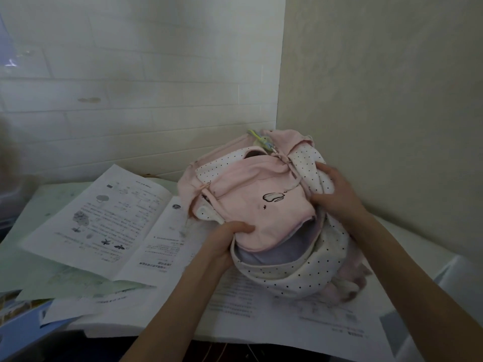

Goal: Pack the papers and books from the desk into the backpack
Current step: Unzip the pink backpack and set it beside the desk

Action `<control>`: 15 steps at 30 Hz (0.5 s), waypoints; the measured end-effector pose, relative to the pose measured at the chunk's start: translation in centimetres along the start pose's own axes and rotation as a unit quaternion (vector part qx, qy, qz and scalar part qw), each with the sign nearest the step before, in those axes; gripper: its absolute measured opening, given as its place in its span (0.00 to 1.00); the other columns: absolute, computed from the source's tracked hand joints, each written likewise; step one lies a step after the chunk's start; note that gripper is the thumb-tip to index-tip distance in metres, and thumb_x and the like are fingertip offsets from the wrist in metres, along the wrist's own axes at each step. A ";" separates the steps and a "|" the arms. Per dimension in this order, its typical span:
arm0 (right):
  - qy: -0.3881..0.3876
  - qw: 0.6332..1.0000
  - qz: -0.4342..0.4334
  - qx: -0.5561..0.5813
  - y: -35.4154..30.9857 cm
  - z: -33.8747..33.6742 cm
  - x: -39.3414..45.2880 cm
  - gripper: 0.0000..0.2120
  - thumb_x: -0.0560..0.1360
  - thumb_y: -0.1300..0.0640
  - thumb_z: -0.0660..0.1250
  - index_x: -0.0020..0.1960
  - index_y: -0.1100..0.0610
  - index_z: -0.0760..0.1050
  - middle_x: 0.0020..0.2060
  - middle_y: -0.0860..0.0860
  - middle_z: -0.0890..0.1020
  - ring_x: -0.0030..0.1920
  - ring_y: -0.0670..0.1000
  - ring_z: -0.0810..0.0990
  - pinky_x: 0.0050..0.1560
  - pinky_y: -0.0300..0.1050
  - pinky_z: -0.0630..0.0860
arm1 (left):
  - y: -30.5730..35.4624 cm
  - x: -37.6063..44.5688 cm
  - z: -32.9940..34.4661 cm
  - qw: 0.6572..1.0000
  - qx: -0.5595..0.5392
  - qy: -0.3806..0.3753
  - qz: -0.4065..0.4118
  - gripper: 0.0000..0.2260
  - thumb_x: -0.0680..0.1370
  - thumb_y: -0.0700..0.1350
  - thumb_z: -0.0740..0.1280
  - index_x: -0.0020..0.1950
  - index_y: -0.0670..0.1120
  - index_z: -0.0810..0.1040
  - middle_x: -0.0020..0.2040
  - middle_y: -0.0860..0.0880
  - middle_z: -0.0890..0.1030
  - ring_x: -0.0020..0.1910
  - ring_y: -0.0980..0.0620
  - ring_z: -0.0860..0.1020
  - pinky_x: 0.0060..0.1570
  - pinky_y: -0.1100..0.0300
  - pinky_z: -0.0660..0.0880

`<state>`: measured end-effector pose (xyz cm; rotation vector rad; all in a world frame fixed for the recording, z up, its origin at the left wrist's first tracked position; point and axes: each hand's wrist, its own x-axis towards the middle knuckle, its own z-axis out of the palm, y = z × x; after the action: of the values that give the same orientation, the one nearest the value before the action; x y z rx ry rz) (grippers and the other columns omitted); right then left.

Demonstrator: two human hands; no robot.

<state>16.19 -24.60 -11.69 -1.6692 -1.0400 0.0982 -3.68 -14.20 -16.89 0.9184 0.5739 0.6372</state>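
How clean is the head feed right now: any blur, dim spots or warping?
Head view: light is dim and flat, no glare; the backpack and both hands are fairly sharp; print on the open book is soft; the lower right papers smear; wall lines bow from the wide lens.

The backpack [264, 205] lies on spread papers [261, 309] — an open book [104, 218] to its left.
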 end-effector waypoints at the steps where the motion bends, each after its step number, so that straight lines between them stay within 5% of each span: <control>1: 0.010 1.000 -0.007 -0.015 0.3 -0.9 0.3 0.31 0.68 0.66 0.71 0.69 0.51 0.68 0.63 0.46 0.71 0.61 0.45 0.69 0.61 0.39 0.64 | -0.1 0.5 0.9 1.000 0.003 -0.010 -0.004 0.18 0.64 0.29 0.69 0.53 0.38 0.78 0.44 0.42 0.84 0.47 0.42 0.80 0.43 0.54 0.78; 8: 0.062 0.991 0.022 -0.115 4.9 -6.6 1.5 0.28 0.70 0.61 0.71 0.69 0.52 0.68 0.66 0.52 0.73 0.65 0.53 0.71 0.61 0.41 0.65 | -1.8 3.8 7.7 0.997 0.031 -0.056 -0.050 0.17 0.69 0.26 0.59 0.54 0.37 0.77 0.52 0.40 0.81 0.47 0.41 0.79 0.45 0.52 0.78; 15: 0.026 0.979 0.096 -0.180 10.0 -8.5 0.7 0.33 0.68 0.46 0.69 0.71 0.45 0.64 0.69 0.53 0.71 0.66 0.59 0.72 0.64 0.51 0.68 | -5.9 6.1 10.8 0.995 0.040 -0.028 -0.091 0.17 0.68 0.24 0.57 0.50 0.37 0.77 0.53 0.39 0.80 0.47 0.40 0.78 0.47 0.50 0.77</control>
<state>26.96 -30.48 -16.27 -2.0891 -0.8902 -0.0103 9.37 -18.25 -17.76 0.9431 0.6281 0.4265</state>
